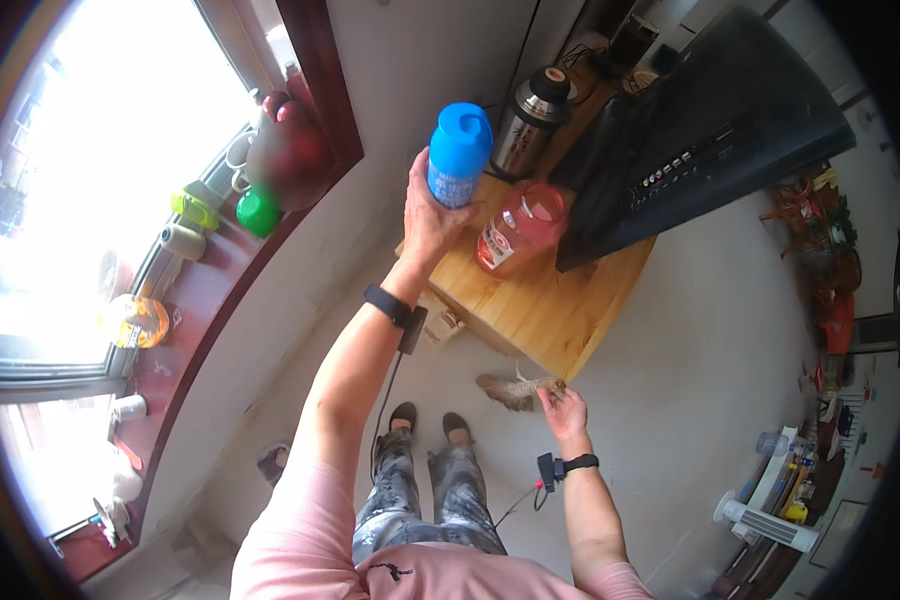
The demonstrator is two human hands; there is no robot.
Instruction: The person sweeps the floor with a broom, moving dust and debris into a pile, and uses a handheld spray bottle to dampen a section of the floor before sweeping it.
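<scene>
My left hand [433, 222] reaches forward, its fingers wrapped round the lower part of a blue canister [457, 158] with a blue cap. It holds the canister upright near the corner of a wooden table [545, 315]. A clear plastic jar [515, 235] with a reddish lid and a label stands on the table beside it. Behind them is a steel thermos [532, 125] with a black top. Lower on the right, my right hand [567, 410] pinches one end of a grey-brown, frayed bundle [515, 390], which hangs below the table's front corner. Whether it is a rag or a brush I cannot tell.
A large black television [710, 140] takes up the table's right part. On the left, a dark red windowsill [195, 300] carries a green round container [258, 211], cups and an orange-labelled jar [140, 322]. A white rack [770, 525] stands at the far right.
</scene>
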